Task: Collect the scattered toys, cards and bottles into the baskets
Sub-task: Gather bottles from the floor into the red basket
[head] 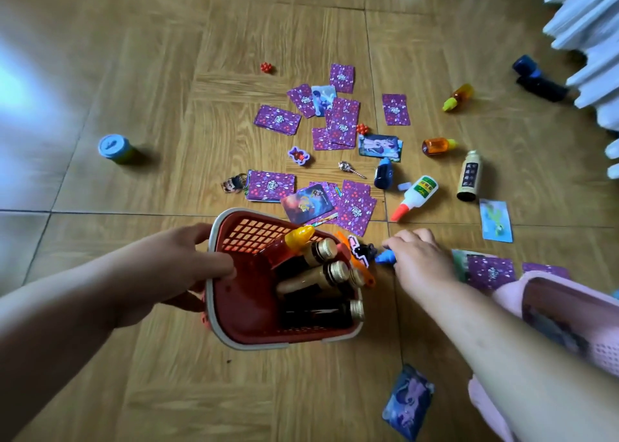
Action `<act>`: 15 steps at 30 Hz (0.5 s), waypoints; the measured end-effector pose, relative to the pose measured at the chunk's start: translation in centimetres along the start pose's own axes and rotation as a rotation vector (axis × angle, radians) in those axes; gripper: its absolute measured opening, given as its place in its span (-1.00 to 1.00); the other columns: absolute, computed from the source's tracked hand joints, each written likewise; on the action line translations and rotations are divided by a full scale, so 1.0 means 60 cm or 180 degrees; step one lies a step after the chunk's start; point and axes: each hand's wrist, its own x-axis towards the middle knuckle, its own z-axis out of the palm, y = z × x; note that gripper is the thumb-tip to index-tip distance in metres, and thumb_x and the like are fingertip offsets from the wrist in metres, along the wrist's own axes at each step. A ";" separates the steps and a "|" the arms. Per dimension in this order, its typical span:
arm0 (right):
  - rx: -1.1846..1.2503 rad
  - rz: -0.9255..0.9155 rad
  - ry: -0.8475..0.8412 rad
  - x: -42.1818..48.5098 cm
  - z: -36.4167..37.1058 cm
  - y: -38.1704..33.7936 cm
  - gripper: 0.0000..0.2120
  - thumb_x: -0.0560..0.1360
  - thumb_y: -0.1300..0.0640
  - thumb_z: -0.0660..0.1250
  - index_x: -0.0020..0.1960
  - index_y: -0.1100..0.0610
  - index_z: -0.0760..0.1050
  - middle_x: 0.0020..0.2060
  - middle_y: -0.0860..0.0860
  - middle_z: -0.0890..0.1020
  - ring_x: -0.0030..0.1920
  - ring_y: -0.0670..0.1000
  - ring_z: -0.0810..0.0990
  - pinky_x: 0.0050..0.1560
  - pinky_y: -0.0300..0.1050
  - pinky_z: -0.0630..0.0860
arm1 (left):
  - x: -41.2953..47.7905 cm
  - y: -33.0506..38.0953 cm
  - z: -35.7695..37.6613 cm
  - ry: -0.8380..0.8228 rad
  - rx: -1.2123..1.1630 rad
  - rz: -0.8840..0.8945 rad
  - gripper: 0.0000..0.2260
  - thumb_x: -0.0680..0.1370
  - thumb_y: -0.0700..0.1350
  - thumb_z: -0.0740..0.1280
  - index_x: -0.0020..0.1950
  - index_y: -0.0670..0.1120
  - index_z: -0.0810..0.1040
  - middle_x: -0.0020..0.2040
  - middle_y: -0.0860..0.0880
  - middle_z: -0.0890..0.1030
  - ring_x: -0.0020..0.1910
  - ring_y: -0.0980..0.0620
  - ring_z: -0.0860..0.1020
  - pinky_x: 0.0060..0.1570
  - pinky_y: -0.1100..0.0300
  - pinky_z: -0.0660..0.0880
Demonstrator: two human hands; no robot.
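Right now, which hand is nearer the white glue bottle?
Right. The right hand, gripping a blue piece, lies just short of the white glue bottle; the left hand holds the red basket by its left rim, farther off.

- A basket (268, 345) sits on the floor (167, 391) at centre foreground, the left hand (167, 270) gripping its left rim.
- Inside it, capped bottles (315, 274) lie side by side, necks pointing right.
- Just right of the basket, the right hand (422, 264) curls round a small item (383, 258).
- A second basket (599, 351) stands at the right edge.
- Beyond the basket, cards (341, 123) lie scattered across mid-floor.
- Right of the cards lies a glue bottle (417, 195), with a tall bottle (469, 176) to its right.
- A lidded tub (114, 148) stands well apart, far left.
- A single card (407, 401) lies nearest the camera, right of the basket.
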 end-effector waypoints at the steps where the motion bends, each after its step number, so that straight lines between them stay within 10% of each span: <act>1: -0.0078 0.0027 0.0096 0.002 0.002 0.000 -0.60 0.54 0.21 0.24 0.35 -0.03 0.38 0.28 -0.04 0.44 0.27 0.09 0.32 0.27 -0.03 0.37 | 0.001 -0.002 -0.001 0.0041 0.0007 0.0013 -0.69 0.40 -0.22 0.46 0.11 0.00 0.56 -0.13 -0.14 0.72 -0.16 -0.14 0.66 -0.23 0.08 0.63; 4: 0.0204 0.0442 0.0700 -0.002 -0.017 -0.011 -0.68 0.54 0.11 0.29 0.28 0.08 0.38 0.21 0.08 0.47 0.19 0.14 0.43 0.13 -0.01 0.44 | 0.005 -0.007 -0.003 0.0095 0.0075 0.0038 -0.72 0.48 -0.29 0.37 0.12 0.00 0.56 -0.12 -0.14 0.71 -0.14 -0.15 0.67 -0.20 0.06 0.63; 9: 0.2845 0.0571 0.2025 -0.055 -0.082 -0.059 -0.65 0.53 0.07 0.34 0.27 0.04 0.35 0.12 -0.02 0.57 0.04 0.09 0.60 -0.03 -0.09 0.49 | 0.002 -0.012 -0.012 0.0103 -0.0024 0.0070 -0.72 0.49 -0.28 0.37 0.14 0.02 0.55 -0.15 -0.09 0.72 -0.22 -0.05 0.69 -0.31 0.14 0.60; 15: 0.3772 -0.0302 0.1464 -0.108 -0.100 -0.153 -0.67 0.47 -0.06 0.41 0.16 -0.06 0.38 -0.07 -0.06 0.63 -0.06 -0.13 0.62 -0.06 -0.20 0.53 | -0.005 -0.013 -0.013 0.0130 -0.0138 0.0094 -0.72 0.48 -0.25 0.38 0.13 0.02 0.55 -0.15 -0.10 0.72 -0.21 -0.07 0.69 -0.27 0.11 0.61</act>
